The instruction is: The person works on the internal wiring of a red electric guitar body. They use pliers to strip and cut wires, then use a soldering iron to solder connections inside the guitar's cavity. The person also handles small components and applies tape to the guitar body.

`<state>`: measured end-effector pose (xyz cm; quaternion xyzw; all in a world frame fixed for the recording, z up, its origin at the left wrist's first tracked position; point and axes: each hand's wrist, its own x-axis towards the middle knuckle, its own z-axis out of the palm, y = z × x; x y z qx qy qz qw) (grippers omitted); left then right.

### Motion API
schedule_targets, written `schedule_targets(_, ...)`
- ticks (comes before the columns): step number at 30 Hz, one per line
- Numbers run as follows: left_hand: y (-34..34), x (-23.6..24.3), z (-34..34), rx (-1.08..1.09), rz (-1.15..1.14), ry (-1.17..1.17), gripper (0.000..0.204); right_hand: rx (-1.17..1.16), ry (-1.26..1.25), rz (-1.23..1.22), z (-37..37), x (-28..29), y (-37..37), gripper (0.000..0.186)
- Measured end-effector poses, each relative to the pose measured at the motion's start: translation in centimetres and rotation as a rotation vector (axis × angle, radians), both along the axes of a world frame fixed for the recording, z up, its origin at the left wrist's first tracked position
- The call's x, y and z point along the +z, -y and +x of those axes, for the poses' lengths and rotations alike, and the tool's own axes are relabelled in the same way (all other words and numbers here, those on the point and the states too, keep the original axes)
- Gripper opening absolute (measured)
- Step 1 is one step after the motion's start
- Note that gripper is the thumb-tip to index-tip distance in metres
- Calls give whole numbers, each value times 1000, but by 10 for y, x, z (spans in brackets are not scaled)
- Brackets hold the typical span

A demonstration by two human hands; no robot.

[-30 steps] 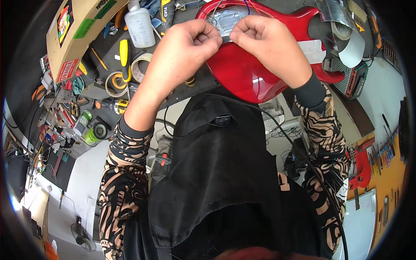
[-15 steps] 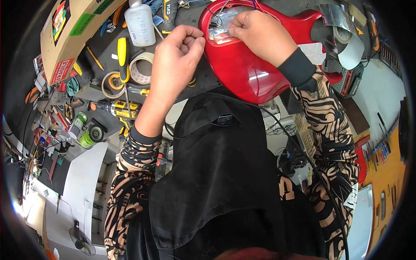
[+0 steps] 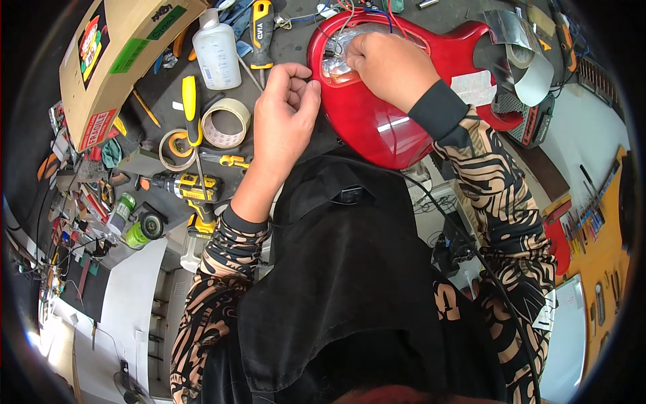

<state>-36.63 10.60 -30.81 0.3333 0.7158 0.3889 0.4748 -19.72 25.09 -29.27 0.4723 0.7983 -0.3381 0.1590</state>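
A glossy red electric guitar body (image 3: 367, 118) lies on the dark bench at the top. Shiny foil (image 3: 334, 69) lines its open cavity, where thin wires also show. My right hand (image 3: 393, 71) reaches over the cavity, thumb and fingertips pinched at the foil; whatever lies between them is too small to make out. Just left of the body's edge is my left hand (image 3: 286, 111). Its fingers are loosely curled, the thumb stands apart from the index finger, and nothing shows in it.
On the left are a yellow screwdriver (image 3: 192, 111), masking tape (image 3: 225, 123), a cordless drill (image 3: 195, 188), a plastic bottle (image 3: 216, 50) and a cardboard box (image 3: 111, 67). A yellow-and-grey handled tool (image 3: 261, 34) lies beyond my left hand. Silvery sheet (image 3: 508, 30) sits at the right.
My left hand has shifted slightly right and down, and its thumb and index finger have parted. My right hand has moved a little left and down, still pinched at the cavity.
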Motion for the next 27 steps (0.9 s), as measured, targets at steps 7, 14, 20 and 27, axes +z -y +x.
schedule_targets(7, 1, -12, 2, 16, 13, 48, 25, 1, 14, -72, 0, -17, -9, 26)
schedule_targets(14, -1, -10, 0, -15, -22, 47, 24, 13, -15, -130, -3, -10, -12, 26)
schedule_targets(20, -3, -10, 0, -31, -42, 53, 22, 20, 11, -58, -4, -7, -5, 26)
schedule_targets(27, -4, -10, 0, -39, -36, 68, 22, 15, -53, 38, -3, -7, 3, 20)
